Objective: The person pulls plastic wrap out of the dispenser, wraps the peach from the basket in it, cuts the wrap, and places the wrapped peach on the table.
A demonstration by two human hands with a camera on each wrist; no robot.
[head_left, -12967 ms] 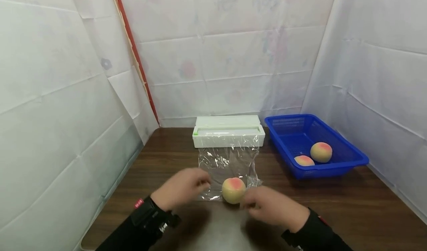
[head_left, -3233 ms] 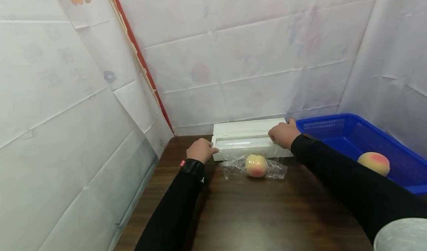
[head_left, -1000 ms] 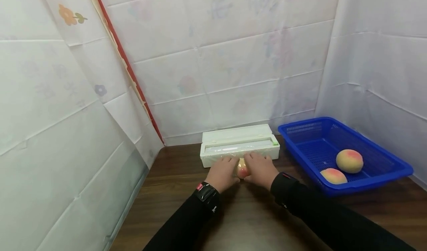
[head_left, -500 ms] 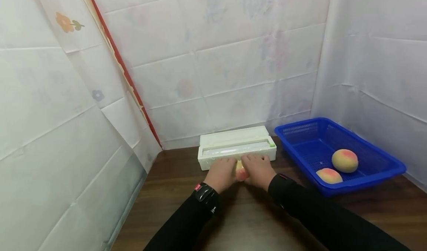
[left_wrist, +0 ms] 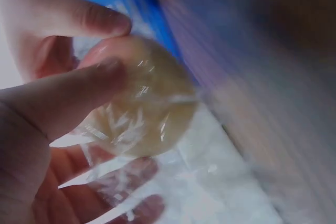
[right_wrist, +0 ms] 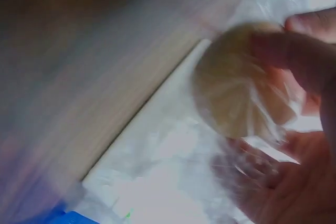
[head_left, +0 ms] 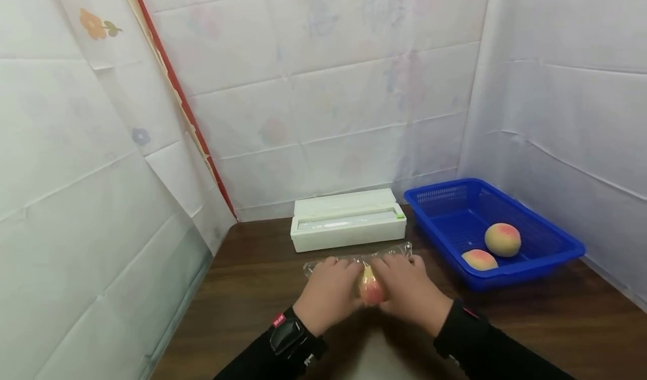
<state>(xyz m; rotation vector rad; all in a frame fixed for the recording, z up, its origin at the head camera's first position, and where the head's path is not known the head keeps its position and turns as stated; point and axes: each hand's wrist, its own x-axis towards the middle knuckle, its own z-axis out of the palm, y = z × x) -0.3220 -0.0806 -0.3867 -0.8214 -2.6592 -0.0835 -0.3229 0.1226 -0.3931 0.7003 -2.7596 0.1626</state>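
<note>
A pink and yellow peach (head_left: 371,291) is held between the two hands in front of the white box. Clear cling film (head_left: 406,248) lies around it, its loose ends sticking out beyond the fingers. My left hand (head_left: 327,290) grips the peach from the left; my right hand (head_left: 410,291) grips it from the right. In the left wrist view, the thumb presses the film-covered peach (left_wrist: 157,111), with the other fingers behind the film. The right wrist view has the peach (right_wrist: 223,85) slightly blurred, the right thumb across it and fingers curled beneath.
Behind the hands stands a white cling film box (head_left: 349,235), lid raised, with a roll inside. To the right, a blue plastic basket (head_left: 551,244) holds two more peaches (head_left: 502,239). White sheeting (head_left: 328,99) encloses the brown wooden table (head_left: 242,312).
Earlier the peach sat on film stretched from the box; now the film around it is separate. In the last half second both hands brought the peach nearer, away from the box.
</note>
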